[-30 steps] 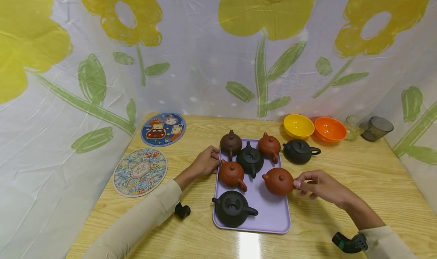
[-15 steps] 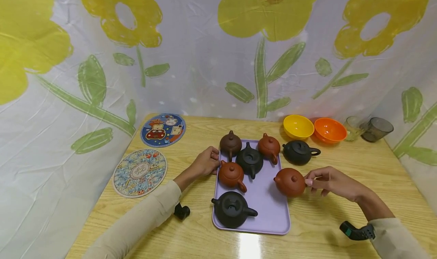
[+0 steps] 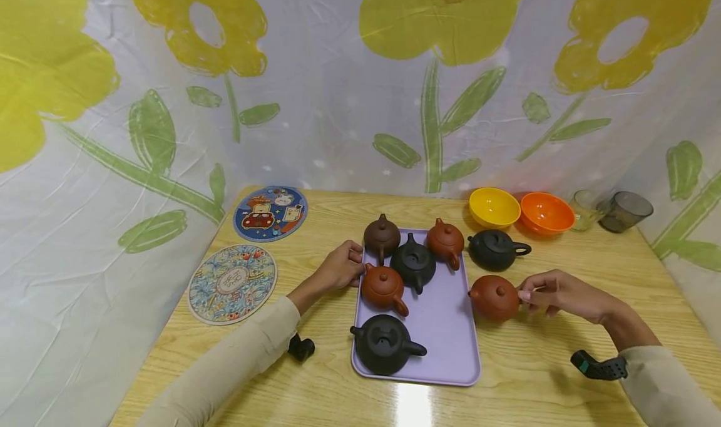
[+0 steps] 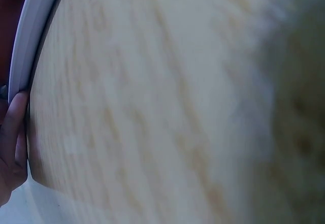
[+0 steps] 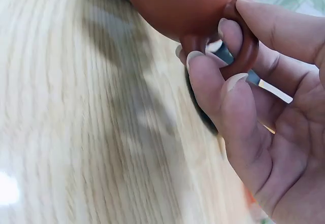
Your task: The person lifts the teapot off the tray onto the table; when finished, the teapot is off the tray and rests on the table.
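My right hand (image 3: 563,295) grips a red-brown clay teapot (image 3: 496,299) by its loop handle (image 5: 247,54). This teapot hangs above the table just past the right edge of the lilac tray (image 3: 445,358), its spout pointing left. In the right wrist view, a finger passes through the handle and the thumb presses on top of it. My left hand (image 3: 340,265) holds the tray's left rim (image 4: 25,41). On the tray stand a dark brown teapot (image 3: 382,234), two more red-brown teapots (image 3: 383,287) and two black teapots (image 3: 384,344).
Another black teapot (image 3: 492,250) stands on the table right of the tray. Behind it are a yellow bowl (image 3: 494,208), an orange bowl (image 3: 546,214) and two glass cups (image 3: 624,212). Two round mats (image 3: 233,284) lie at the left. A flowered curtain (image 3: 315,101) hangs behind.
My right hand has moved right with the red-brown teapot, from over the tray to beyond its right edge. My left hand has stayed at the tray's rim.
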`<act>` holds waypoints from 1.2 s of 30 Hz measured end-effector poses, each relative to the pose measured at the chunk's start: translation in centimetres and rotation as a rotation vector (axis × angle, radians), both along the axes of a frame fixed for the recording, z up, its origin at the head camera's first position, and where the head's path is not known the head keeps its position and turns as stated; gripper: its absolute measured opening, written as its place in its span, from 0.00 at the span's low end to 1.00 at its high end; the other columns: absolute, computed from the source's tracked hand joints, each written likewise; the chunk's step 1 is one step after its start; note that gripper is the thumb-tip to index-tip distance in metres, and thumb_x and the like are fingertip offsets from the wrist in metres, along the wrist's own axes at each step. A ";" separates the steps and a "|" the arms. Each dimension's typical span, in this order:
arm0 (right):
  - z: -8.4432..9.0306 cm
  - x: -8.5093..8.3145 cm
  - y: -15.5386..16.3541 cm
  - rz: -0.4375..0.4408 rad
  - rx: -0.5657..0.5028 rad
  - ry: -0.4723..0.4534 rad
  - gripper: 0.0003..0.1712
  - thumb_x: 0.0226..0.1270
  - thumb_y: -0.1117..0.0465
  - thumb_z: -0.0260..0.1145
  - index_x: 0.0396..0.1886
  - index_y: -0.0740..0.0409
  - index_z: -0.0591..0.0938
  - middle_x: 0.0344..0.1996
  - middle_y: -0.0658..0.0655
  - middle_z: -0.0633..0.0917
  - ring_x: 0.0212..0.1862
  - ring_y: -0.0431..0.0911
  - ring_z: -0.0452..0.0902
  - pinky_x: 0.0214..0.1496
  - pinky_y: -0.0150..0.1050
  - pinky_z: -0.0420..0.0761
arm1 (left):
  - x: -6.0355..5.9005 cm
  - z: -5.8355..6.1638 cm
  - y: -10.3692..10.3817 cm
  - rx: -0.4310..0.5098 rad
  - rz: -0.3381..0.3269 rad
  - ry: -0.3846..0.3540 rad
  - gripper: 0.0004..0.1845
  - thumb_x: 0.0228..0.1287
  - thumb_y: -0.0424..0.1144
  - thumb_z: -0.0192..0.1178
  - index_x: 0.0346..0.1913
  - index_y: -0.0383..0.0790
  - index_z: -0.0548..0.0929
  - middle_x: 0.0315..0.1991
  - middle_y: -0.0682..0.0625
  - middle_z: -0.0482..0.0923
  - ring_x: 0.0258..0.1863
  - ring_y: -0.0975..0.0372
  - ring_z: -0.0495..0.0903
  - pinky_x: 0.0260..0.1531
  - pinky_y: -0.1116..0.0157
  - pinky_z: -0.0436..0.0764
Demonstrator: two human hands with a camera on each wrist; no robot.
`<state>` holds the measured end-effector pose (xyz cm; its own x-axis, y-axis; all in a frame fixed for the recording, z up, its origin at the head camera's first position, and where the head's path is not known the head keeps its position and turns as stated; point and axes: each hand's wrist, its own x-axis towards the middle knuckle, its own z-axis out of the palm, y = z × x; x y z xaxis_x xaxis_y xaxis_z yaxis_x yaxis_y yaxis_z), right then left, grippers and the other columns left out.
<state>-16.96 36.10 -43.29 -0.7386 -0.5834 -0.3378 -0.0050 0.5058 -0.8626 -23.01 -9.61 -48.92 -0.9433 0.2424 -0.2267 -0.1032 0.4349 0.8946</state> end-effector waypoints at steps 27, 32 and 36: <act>-1.5 -2.6 2.9 -0.067 0.023 -0.080 0.15 0.78 0.60 0.55 0.45 0.71 0.78 0.36 0.52 0.81 0.38 0.48 0.79 0.38 0.41 0.83 | 0.1 0.2 0.0 -0.020 -0.002 0.016 0.19 0.65 0.27 0.59 0.59 0.32 0.72 0.47 0.39 0.75 0.35 0.59 0.80 0.27 0.62 0.89; -1.3 -2.5 2.8 -0.085 0.029 -0.065 0.15 0.78 0.60 0.55 0.45 0.71 0.78 0.36 0.53 0.81 0.37 0.48 0.78 0.38 0.40 0.83 | 0.0 0.1 0.0 -0.019 0.001 0.007 0.19 0.66 0.28 0.59 0.59 0.33 0.72 0.48 0.39 0.75 0.34 0.59 0.80 0.27 0.63 0.89; -1.3 -2.4 2.7 -0.103 0.047 -0.060 0.15 0.78 0.59 0.55 0.46 0.69 0.79 0.38 0.53 0.83 0.37 0.47 0.77 0.39 0.40 0.83 | 0.0 0.1 0.0 -0.010 0.003 0.001 0.19 0.66 0.28 0.59 0.59 0.33 0.72 0.48 0.39 0.75 0.34 0.59 0.80 0.27 0.63 0.89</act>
